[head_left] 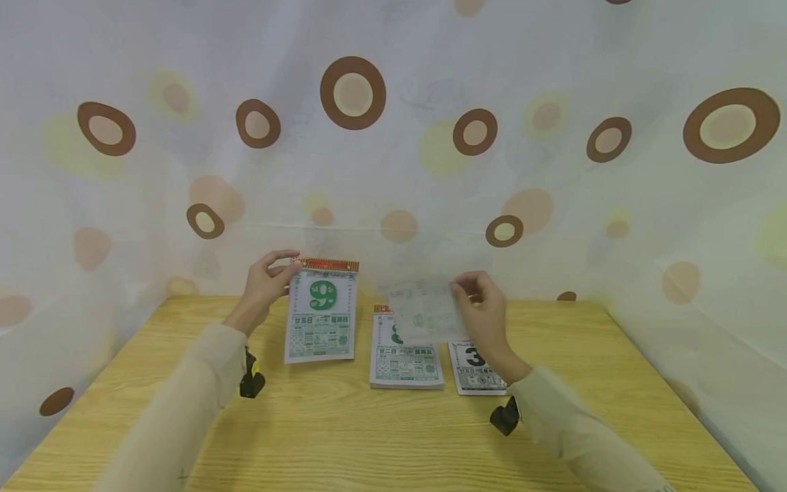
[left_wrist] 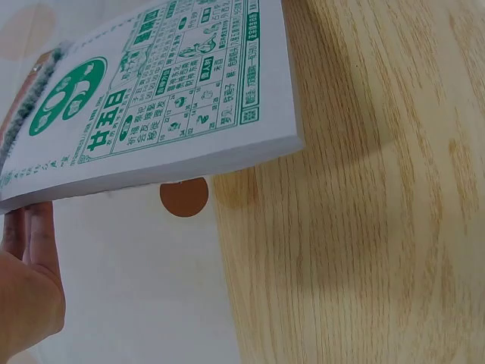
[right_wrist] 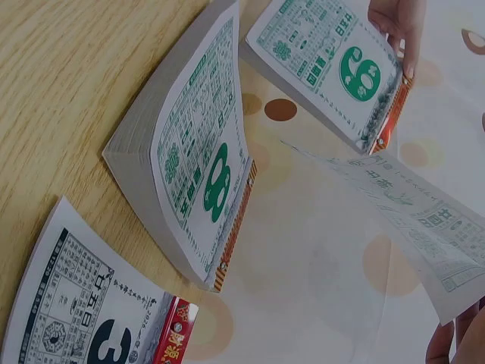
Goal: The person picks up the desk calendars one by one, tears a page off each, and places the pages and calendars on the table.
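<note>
My left hand (head_left: 266, 283) grips a thick tear-off calendar (head_left: 321, 318) by the left end of its red-and-gold header, holding it raised and tilted above the table. Its top page bears a large green numeral, and a ragged strip of torn paper (right_wrist: 385, 120) runs under the header. In my right hand (head_left: 482, 314) is a thin, translucent loose calendar page (head_left: 424, 311), pinched at its right edge. That page hangs in front of a second green-printed calendar (head_left: 406, 369) and hides part of it. The right wrist view shows the loose page (right_wrist: 424, 220) curling.
A third calendar (head_left: 476, 376) with a black 3 lies at the right, partly behind my right hand. The wooden table (head_left: 344, 437) meets a white curtain (head_left: 393, 157) with brown and yellow circles along its back edge. A black wrist camera (head_left: 505, 417) sits on the right sleeve.
</note>
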`<state>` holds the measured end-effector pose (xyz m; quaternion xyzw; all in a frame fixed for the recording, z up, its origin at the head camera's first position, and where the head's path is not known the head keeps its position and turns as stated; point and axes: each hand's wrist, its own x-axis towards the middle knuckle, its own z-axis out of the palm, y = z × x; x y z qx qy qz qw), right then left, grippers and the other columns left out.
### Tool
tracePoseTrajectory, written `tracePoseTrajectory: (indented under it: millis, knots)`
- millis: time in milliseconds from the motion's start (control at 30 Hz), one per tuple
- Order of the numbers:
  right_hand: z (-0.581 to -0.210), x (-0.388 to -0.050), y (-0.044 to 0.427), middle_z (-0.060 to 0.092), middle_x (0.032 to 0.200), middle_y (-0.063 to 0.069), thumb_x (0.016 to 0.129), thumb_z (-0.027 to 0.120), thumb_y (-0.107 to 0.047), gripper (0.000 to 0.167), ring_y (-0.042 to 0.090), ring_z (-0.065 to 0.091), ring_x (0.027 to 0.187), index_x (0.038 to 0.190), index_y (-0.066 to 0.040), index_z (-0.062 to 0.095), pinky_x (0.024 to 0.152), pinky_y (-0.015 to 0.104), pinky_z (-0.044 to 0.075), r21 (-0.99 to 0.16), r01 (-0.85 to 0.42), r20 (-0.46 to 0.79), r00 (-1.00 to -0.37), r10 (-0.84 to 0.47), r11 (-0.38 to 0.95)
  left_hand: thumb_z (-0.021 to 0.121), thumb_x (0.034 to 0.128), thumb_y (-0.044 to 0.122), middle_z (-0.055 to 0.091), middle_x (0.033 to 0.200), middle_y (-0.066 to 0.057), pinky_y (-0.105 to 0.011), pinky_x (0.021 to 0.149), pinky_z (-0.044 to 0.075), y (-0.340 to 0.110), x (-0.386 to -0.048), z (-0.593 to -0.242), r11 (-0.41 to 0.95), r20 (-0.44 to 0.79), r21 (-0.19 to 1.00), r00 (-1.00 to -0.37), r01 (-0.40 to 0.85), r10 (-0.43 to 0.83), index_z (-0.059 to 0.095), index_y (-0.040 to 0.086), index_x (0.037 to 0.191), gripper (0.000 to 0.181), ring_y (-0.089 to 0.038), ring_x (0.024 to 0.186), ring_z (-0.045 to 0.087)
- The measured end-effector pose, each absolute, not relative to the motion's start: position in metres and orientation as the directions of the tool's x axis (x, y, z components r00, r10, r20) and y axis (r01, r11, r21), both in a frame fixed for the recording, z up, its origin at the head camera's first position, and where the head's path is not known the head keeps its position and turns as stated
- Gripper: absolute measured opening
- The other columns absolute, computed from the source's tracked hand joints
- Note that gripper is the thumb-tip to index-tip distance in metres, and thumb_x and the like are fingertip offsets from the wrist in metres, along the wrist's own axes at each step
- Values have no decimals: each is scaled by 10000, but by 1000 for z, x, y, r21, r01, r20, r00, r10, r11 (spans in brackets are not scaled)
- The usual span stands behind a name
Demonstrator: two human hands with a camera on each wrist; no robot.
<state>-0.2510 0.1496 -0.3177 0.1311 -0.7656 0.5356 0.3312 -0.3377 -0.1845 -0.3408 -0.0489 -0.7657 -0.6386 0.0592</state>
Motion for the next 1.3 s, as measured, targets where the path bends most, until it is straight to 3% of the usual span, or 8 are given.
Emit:
tracePoseTrajectory:
  millis: [200,400,733,900,1033,1300]
  knots:
    - [-329,-259,138,623,841,194,838,605,24,69,121,531,740,884,72,586,669,171,430,-719,-585,655,-751,85,374,550,914,288,676,941,-10,-287,751,556,-182,-342,-347,189,178,967,-984,169,-31,466,99,1291,431,-76,790,650]
    - [-349,-275,129,641,855,118,850,613,-26,61,91,552,762,902,3,598,685,191,456,-697,-613,660,-752,-3,371,549,915,282,636,1103,-176,-269,758,545,-179,-343,-354,213,191,960,-981,179,-36,468,89,1284,424,-81,823,640]
    - [-332,-251,102,625,817,192,820,602,66,52,293,586,746,864,76,576,652,252,488,-638,-685,689,-712,-138,352,529,926,292,592,1174,-209,-279,818,472,-179,-348,-365,275,188,945,-982,176,-19,471,106,1292,414,-250,1022,579]
    - [-328,-244,94,619,811,204,817,593,84,51,304,582,735,858,89,564,647,255,499,-643,-698,685,-708,-172,315,531,928,262,597,1159,-210,-269,817,464,-181,-349,-372,281,191,943,-981,178,-20,482,107,1282,389,-201,975,577]
    - [-343,-255,90,631,813,188,812,601,80,57,297,591,738,863,75,577,644,284,509,-631,-720,696,-690,-198,291,523,933,231,597,1144,-224,-251,790,474,-183,-348,-375,292,204,938,-979,189,-24,482,97,1282,376,-162,922,584]
    - [-362,-262,83,646,859,75,851,607,-24,45,150,583,779,894,-39,600,695,257,508,-581,-766,707,-643,-295,276,542,921,172,587,1146,-243,-290,823,495,-186,-346,-382,292,219,934,-976,204,-17,473,79,1288,385,-275,982,599]
